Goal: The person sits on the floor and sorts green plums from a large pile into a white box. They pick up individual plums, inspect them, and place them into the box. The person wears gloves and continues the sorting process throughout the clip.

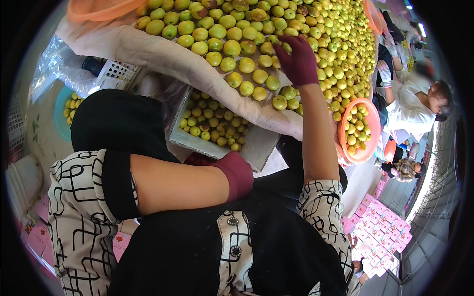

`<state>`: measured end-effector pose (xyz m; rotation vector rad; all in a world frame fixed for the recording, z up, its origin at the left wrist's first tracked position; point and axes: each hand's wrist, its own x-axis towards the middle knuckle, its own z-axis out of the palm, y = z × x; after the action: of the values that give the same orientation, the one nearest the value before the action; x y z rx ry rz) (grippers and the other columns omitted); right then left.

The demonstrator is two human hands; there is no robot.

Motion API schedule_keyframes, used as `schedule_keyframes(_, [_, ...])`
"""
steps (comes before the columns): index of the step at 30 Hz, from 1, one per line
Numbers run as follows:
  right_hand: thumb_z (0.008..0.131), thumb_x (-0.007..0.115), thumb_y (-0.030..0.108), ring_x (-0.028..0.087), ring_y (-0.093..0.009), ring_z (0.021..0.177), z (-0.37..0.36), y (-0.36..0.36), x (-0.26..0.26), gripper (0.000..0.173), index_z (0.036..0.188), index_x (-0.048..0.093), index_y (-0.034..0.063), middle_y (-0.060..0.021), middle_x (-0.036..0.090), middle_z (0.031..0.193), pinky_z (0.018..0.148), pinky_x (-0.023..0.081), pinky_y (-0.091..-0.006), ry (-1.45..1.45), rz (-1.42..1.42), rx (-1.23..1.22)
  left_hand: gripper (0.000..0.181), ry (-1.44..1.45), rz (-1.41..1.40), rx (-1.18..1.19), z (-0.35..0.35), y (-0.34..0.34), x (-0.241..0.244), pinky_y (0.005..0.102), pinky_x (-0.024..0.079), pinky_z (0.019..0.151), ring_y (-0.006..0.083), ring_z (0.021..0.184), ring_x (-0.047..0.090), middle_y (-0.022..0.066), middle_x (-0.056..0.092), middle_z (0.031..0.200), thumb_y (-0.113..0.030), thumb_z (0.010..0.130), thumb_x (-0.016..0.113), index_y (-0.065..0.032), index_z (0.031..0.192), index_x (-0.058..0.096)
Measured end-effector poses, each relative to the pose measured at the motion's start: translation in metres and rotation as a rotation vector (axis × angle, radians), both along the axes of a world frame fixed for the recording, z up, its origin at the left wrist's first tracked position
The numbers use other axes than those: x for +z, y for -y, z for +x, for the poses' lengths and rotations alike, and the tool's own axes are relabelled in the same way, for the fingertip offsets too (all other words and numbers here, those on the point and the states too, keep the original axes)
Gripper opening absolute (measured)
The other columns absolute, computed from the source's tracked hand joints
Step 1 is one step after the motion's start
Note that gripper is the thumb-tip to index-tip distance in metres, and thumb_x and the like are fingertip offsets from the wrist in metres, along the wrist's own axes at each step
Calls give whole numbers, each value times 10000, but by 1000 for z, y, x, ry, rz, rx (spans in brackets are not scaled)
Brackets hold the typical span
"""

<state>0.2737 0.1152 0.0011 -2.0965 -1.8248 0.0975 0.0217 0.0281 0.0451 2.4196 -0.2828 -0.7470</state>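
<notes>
Yellow-green jujubes (246,64) lie spread over a cloth-covered sorting table (166,61), some with brown patches. My right hand (299,63), in a maroon glove, reaches over them with thumb and fingers apart. Its fingertips are at a few of the fruits, and no fruit is plainly gripped. Below the table's padded edge, a grey box (263,146) holds more jujubes, many of them browned. My left hand (237,175), also in a maroon glove, is curled close to my lap beside this box. Its fingers are turned away, so whatever it may hold is hidden.
An orange basin (374,148) of jujubes stands at the right, with another orange basin (100,13) at upper left. A teal basin (63,114) and a white plastic crate (117,72) are at left. A person (411,105) sits at right. Pink cartons (381,229) are stacked behind.
</notes>
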Motion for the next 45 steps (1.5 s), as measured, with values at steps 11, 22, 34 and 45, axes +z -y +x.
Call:
schedule_keyframes(11, [838,569,366,386,-325,1287,-48,-103,-44,429,1246,545,237,-1,507,1336,988,375,-489,420,169,325,318,-60,-52,90,4,15,-22,424,519,762,323,829,666,155,682,937,-244,887,438,-80,1041,664])
schedule_keyframes(22, [835,599,376,324,-405,1288,-11,13,-37,541,1316,474,162,-84,469,1352,1066,303,-485,281,-62,222,292,-72,16,34,2,13,-11,399,513,772,291,867,668,125,685,988,-233,871,445,-116,1024,665])
schedule_keyframes(34, [768,693,163,599,-314,1008,-27,3,-15,337,1098,647,112,-129,629,1082,863,484,-373,-77,86,119,348,-139,-12,112,1,20,-17,409,502,845,310,918,657,160,670,1028,-283,907,410,-116,1069,669])
schedule_keyframes(45, [745,681,76,623,-205,931,-34,-35,-45,408,1139,576,90,-79,604,1106,808,509,-315,-339,-80,117,419,-82,-3,125,2,17,-16,419,500,818,332,846,652,156,682,964,-316,949,368,-56,969,695])
